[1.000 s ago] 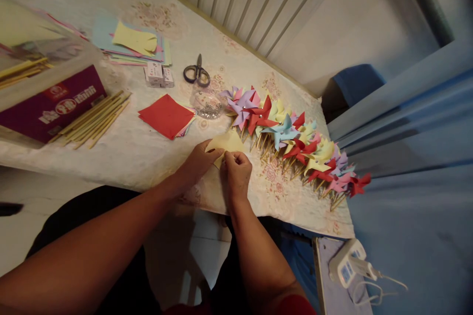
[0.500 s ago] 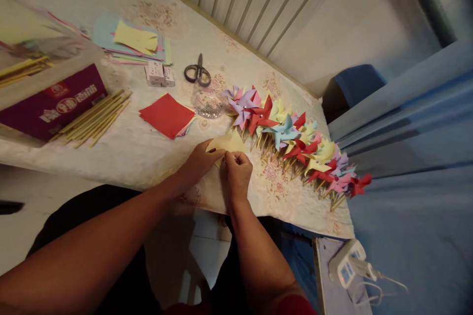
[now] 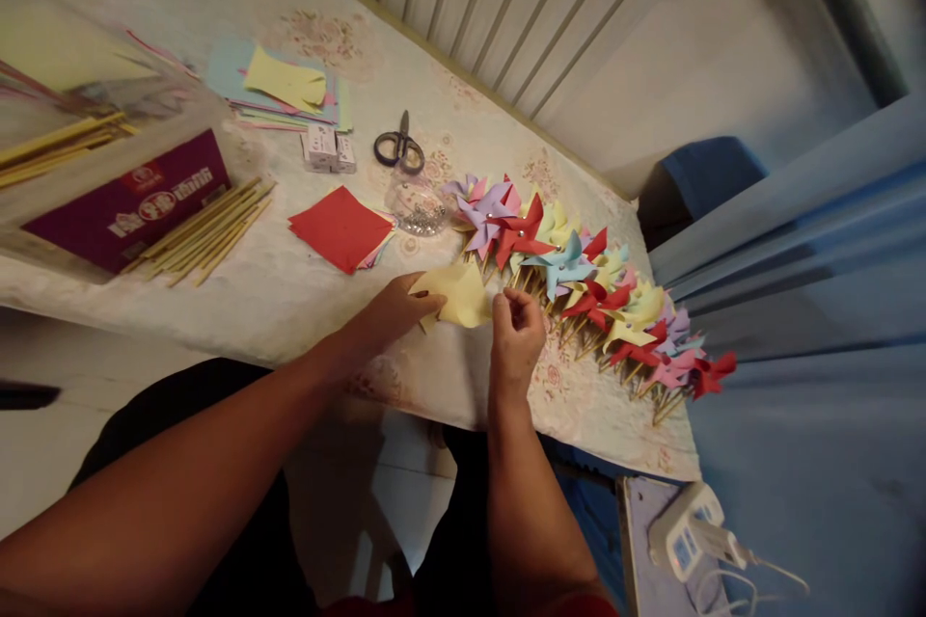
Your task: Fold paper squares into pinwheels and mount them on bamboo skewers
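Observation:
A pale yellow paper sheet [image 3: 463,295], partly curled, is pinched between the thumb and fingers of my left hand [image 3: 405,304]. At the sheet's right edge is my right hand [image 3: 517,333], its thumb and fingertips pressed together. What they hold is too small or hidden to make out, and I cannot tell if they touch the paper. Just beyond lies a row of paper pinwheels [image 3: 597,302] on thin sticks, in red, yellow, blue, purple and pink. A stack of paper squares [image 3: 342,228], red on top, lies to the left of the sheet.
Behind the squares are a clear dish of small metal pieces [image 3: 421,212], scissors [image 3: 400,147], small white boxes [image 3: 328,148] and coloured paper [image 3: 285,80]. At left, thin sticks [image 3: 209,227] lie beside a plastic box [image 3: 137,198]. A power strip [image 3: 687,525] sits at lower right.
My right hand has moved right, away from my left hand, and more of the yellow sheet shows between them. My left hand still grips the sheet. The view has shifted slightly.

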{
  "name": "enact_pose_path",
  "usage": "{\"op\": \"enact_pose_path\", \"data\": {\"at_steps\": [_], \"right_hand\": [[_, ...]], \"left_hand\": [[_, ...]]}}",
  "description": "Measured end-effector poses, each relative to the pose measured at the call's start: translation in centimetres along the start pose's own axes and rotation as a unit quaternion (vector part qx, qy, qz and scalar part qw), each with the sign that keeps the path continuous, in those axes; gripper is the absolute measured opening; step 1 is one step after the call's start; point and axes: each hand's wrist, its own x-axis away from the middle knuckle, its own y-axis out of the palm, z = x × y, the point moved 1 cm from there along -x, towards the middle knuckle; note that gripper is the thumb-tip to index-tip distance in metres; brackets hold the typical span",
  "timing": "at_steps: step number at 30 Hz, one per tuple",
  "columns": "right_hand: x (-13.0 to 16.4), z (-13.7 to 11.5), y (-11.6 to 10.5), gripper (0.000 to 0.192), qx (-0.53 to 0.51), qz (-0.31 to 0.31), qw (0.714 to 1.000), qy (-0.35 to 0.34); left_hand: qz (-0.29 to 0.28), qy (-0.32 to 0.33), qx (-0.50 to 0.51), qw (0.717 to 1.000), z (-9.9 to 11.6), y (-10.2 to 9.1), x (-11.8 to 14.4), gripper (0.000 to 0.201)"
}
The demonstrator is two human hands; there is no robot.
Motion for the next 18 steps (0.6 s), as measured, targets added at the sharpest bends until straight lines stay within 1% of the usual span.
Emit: {"op": "enact_pose_path", "data": {"at_steps": [1,3,5,6,8,12,16,18], "right_hand": [[-0.4,0.3,-0.1,0.034,-0.017,-0.052,0.998,0.027],[-0.8,0.9,-0.2,0.034,-0.059,-0.150,0.983,0.086],[-0.8,1.6,-0.1,0.034,-0.097,-0.221,0.960,0.141],[-0.7,1.9,0.0,0.034,-0.110,-0.245,0.950,0.161],[-0.5,2.3,0.0,0.033,-0.120,-0.271,0.938,0.180],[-0.3,2.8,0.1,0.032,-0.096,-0.294,0.934,0.177],[-0.3,2.8,0.2,0.035,-0.065,-0.319,0.930,0.172],[-0.2,2.4,0.3,0.035,-0.050,-0.320,0.931,0.170]], "left_hand": [[-0.017,-0.001,-0.004,1.000,-0.1,-0.1,0.0,0.038],[-0.056,-0.002,-0.011,0.998,-0.3,-0.2,-0.1,0.036],[-0.085,-0.009,-0.013,0.996,-0.5,-0.2,-0.2,0.036],[-0.092,-0.014,-0.019,0.995,-0.6,-0.2,-0.3,0.035],[-0.092,-0.019,-0.036,0.995,-0.6,-0.2,-0.2,0.033],[-0.071,-0.013,-0.078,0.994,0.0,-0.1,-0.1,0.026],[-0.099,-0.003,-0.177,0.979,0.7,-0.2,0.1,0.027],[-0.101,0.008,-0.225,0.969,0.8,-0.3,0.1,0.027]]}}
